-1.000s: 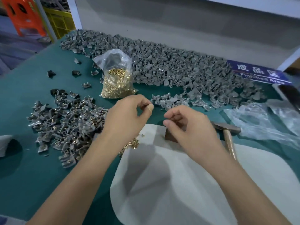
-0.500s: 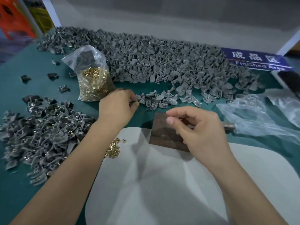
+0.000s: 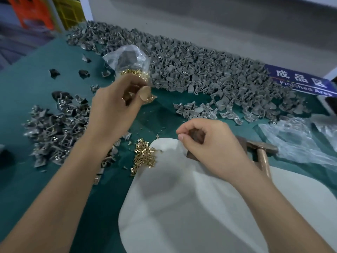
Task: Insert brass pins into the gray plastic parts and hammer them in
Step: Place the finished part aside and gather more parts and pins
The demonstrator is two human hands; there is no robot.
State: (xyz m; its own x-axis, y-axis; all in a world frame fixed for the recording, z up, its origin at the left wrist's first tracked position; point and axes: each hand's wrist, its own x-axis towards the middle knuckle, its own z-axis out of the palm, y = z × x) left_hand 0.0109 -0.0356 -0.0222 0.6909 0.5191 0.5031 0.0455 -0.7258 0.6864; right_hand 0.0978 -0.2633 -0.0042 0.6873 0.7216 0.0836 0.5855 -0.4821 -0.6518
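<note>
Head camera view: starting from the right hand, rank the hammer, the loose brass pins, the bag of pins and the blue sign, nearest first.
From the right hand:
1. Hammer, just to its right.
2. Loose brass pins, to its left at the white pad's edge.
3. Bag of pins, far left, behind the left hand.
4. Blue sign, far right at the back.

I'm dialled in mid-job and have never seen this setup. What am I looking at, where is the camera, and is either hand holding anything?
There is no machine here: a person works with two bare hands, filmed by one wide-angle camera on their head, looking forward and down.

On the green table lie a long heap of gray plastic parts, a smaller pile of gray parts on the left, a clear plastic bag of brass pins, a loose pile of brass pins, a white pad, a wooden-handled hammer and a blue "Finished Area" sign.

The left hand is raised in front of the bag, fingers curled; the right hand pinches its fingertips together. What either holds is too small to see.
</note>
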